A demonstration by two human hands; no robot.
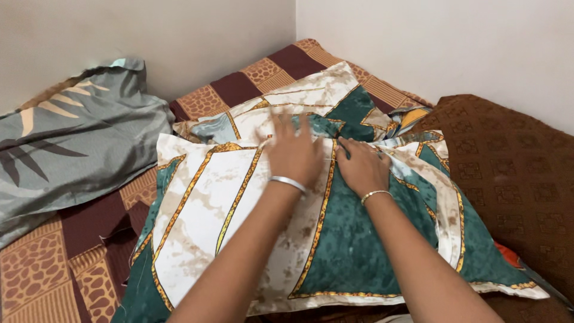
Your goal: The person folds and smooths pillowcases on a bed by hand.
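A pillow in a white, green and gold marbled cover lies on the bed in front of me. My left hand rests flat on its upper middle, fingers spread and a little blurred, a silver bangle on the wrist. My right hand lies beside it with the fingers curled on the fabric at the pillow's far edge, a thin gold bracelet on the wrist. A second pillow in the same pattern lies just beyond the hands.
A grey pillow with a leaf print lies at the left against the wall. A brown patterned blanket covers the right side. The bedsheet is maroon and orange. Walls meet in a corner behind the bed.
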